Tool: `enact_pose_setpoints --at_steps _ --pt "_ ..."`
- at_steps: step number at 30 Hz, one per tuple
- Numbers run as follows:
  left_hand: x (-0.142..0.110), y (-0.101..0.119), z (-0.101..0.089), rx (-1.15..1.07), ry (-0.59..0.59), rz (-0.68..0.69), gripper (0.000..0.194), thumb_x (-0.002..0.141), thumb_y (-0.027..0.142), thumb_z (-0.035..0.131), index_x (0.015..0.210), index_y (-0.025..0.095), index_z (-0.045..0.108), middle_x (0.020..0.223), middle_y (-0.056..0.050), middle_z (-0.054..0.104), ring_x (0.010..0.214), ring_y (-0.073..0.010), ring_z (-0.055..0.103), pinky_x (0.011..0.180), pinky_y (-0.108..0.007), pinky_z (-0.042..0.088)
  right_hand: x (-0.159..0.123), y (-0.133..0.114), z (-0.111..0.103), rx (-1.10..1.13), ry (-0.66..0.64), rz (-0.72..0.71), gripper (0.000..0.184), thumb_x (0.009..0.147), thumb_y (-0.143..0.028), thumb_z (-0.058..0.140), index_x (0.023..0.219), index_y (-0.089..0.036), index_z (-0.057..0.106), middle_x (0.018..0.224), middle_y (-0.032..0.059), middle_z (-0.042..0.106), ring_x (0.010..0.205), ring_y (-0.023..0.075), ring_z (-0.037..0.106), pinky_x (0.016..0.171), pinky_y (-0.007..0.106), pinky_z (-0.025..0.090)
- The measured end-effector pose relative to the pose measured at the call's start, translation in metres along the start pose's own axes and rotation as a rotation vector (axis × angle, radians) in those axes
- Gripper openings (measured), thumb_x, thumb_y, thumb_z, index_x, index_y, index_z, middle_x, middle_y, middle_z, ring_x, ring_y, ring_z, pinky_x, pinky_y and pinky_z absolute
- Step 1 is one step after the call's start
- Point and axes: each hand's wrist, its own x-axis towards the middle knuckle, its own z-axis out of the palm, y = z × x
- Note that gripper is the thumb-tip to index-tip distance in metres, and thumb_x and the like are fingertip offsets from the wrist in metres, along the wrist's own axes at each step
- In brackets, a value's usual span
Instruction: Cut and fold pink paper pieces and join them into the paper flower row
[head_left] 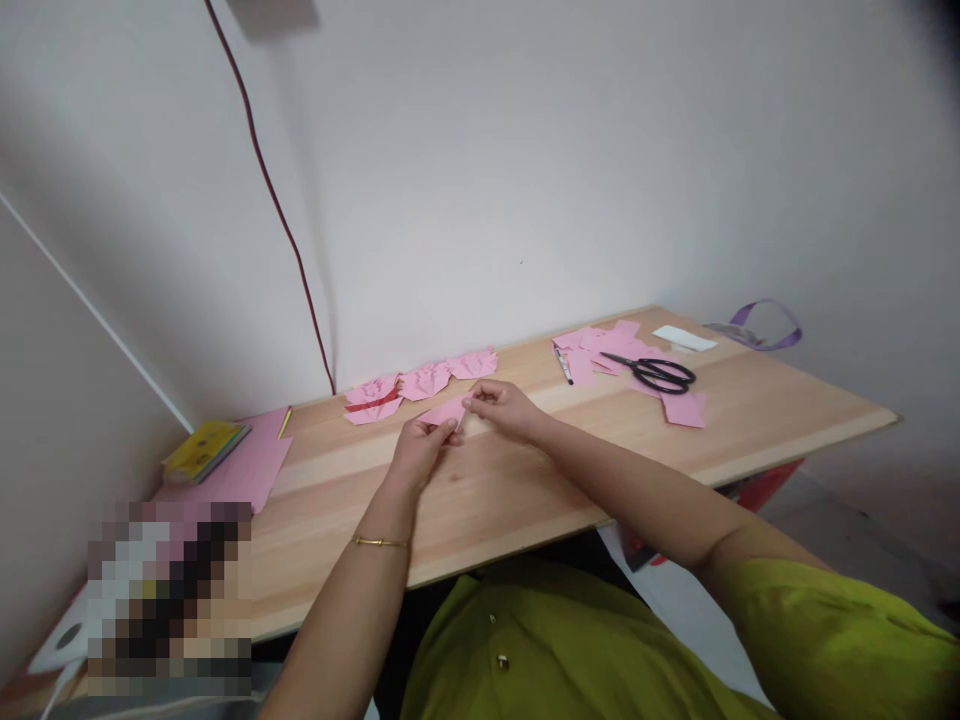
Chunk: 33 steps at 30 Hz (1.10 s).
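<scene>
While left hand (420,452) pinches pink paper (445,410), right hand (508,408) pinches its edge.

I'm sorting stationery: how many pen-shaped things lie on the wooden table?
2: a black-tipped white pen at the left edge of the pink paper scraps, and a yellow stick at the right edge of the large pink paper sheet. More may be hidden.

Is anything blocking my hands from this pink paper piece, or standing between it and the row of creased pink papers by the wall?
Nothing visible: your left hand and right hand both grip the pink paper piece, and no object shows between it and the row of creased pink papers.
</scene>
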Motion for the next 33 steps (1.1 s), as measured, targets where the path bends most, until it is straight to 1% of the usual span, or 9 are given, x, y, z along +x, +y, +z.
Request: enact_pose_setpoints --at_steps 2,6,9,18,23,25,28,31,33 --pt "0.000 0.000 0.000 0.006 0.009 0.004 0.026 0.063 0.035 0.077 0.073 0.011 0.070 0.067 -0.005 0.068 0.058 -0.0122 0.058 0.065 -0.027 0.050 -0.001 0.002 0.002 -0.019 -0.040 0.007 0.031 0.073 -0.046 0.065 0.073 -0.016 0.059 0.066 -0.0021 0.055 0.062 0.0109 0.048 0.060 0.024 0.037" --pt "-0.001 0.003 0.001 0.005 -0.041 0.025 0.028 0.063 0.034 0.078 0.077 0.012 0.070 0.069 -0.004 0.067 0.059 -0.0111 0.057 0.064 -0.025 0.048 -0.003 0.007 0.007 -0.015 -0.124 0.023 0.030 0.074 -0.044 0.064 0.078 -0.015 0.063 0.071 0.0003 0.061 0.066 0.0125 0.053 0.063 0.024 0.040" --pt "-0.002 0.004 0.002 0.016 -0.037 0.037 0.028 0.063 0.034 0.078 0.077 0.012 0.069 0.068 -0.004 0.066 0.059 -0.0110 0.056 0.061 -0.024 0.047 -0.003 0.006 0.008 -0.010 -0.141 0.009 0.031 0.074 -0.045 0.064 0.079 -0.014 0.063 0.072 0.0008 0.062 0.068 0.0129 0.054 0.064 0.025 0.041" --pt "0.000 0.001 -0.002 0.163 0.038 0.032 0.025 0.067 0.036 0.074 0.067 0.012 0.069 0.059 -0.004 0.065 0.052 -0.0113 0.054 0.053 -0.023 0.040 0.002 -0.002 -0.007 -0.040 0.046 -0.051 0.029 0.075 -0.044 0.064 0.072 -0.016 0.057 0.064 -0.0034 0.049 0.061 0.0100 0.043 0.059 0.023 0.033" --pt "0.000 0.002 -0.003 0.189 0.097 0.044 0.023 0.068 0.036 0.073 0.066 0.013 0.069 0.059 -0.004 0.065 0.054 -0.0120 0.055 0.055 -0.023 0.040 0.006 -0.003 -0.017 0.006 0.180 -0.065 0.031 0.077 -0.045 0.061 0.069 -0.017 0.052 0.063 -0.0039 0.046 0.061 0.0101 0.041 0.060 0.024 0.033" --pt "0.001 0.003 -0.003 0.162 0.109 0.046 0.023 0.068 0.035 0.073 0.067 0.013 0.070 0.059 -0.003 0.065 0.054 -0.0118 0.055 0.057 -0.023 0.041 0.005 -0.003 -0.016 0.020 0.149 -0.043 0.031 0.077 -0.047 0.061 0.070 -0.017 0.052 0.063 -0.0039 0.047 0.060 0.0101 0.042 0.060 0.024 0.034" --pt "0.001 0.003 -0.002 0.109 0.090 0.057 0.024 0.067 0.036 0.074 0.069 0.013 0.070 0.061 -0.003 0.066 0.055 -0.0112 0.055 0.058 -0.023 0.042 0.002 -0.001 -0.007 0.026 0.022 -0.014 0.030 0.075 -0.045 0.064 0.075 -0.017 0.056 0.065 -0.0035 0.051 0.061 0.0099 0.045 0.060 0.023 0.035" --pt "0.000 0.004 -0.001 0.090 0.049 0.066 0.026 0.065 0.037 0.076 0.071 0.013 0.070 0.064 -0.003 0.066 0.056 -0.0107 0.055 0.058 -0.023 0.043 -0.001 0.006 0.005 -0.005 -0.111 -0.032 0.027 0.075 -0.042 0.065 0.076 -0.016 0.058 0.070 -0.0013 0.058 0.065 0.0109 0.050 0.062 0.023 0.039" --pt "-0.001 0.004 0.000 0.085 0.029 0.062 0.026 0.064 0.037 0.077 0.071 0.013 0.069 0.064 -0.003 0.066 0.056 -0.0103 0.055 0.057 -0.022 0.043 -0.003 0.011 0.010 -0.044 -0.143 -0.052 0.024 0.077 -0.039 0.063 0.079 -0.015 0.061 0.075 0.0010 0.062 0.069 0.0123 0.054 0.065 0.024 0.042"
